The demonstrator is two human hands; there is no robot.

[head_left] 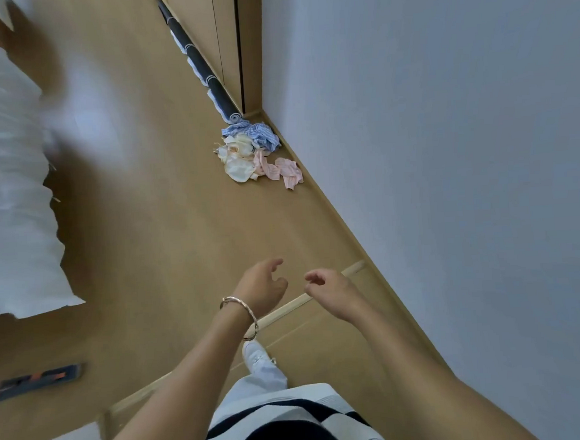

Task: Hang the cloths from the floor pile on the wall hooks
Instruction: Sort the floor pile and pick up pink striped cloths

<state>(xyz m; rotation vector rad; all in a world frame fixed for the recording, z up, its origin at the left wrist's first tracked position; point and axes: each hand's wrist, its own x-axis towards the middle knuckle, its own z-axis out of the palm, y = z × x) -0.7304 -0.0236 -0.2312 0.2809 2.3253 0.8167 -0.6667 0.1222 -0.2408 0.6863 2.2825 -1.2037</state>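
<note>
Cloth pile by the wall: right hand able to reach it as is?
Probably not from here: the cloth pile lies on the floor well ahead of the right hand, which holds nothing. Nothing shows in between, so stepping closer should do.

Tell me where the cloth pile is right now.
Head view, upper centre: the cloth pile lies on the floor against the right-hand wall, at the near end of the rolled mat.

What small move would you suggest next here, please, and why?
Probably step toward the cloth pile and reach down for it: the left hand and right hand both hold nothing, and the pile lies well ahead on the floor beside the wall.
</note>
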